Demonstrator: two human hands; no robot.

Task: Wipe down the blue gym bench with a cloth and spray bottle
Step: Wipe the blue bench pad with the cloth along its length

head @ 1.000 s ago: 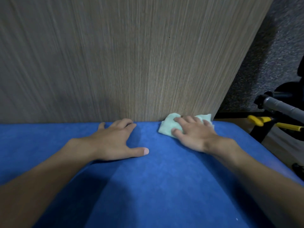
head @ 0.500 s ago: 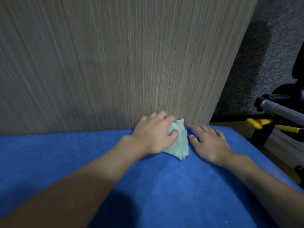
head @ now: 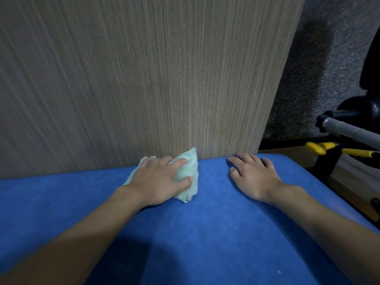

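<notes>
The blue gym bench [head: 205, 239] fills the lower half of the head view. A pale green cloth [head: 188, 174] lies crumpled on it against the far edge. My left hand [head: 162, 179] presses down on the cloth, fingers and thumb closed over its folds. My right hand [head: 253, 177] rests flat on the bench to the right, fingers spread, holding nothing. No spray bottle is in view.
A wood-grain panel [head: 133, 79] stands upright right behind the bench. To the right are a dark textured wall [head: 320, 75], a grey bar with a black collar [head: 347, 129] and yellow-handled parts [head: 320, 148] beyond the bench's right edge.
The cloth passed from my right hand to my left. My left hand slid it leftward along the far edge, and my right hand now lies flat on the bench.
</notes>
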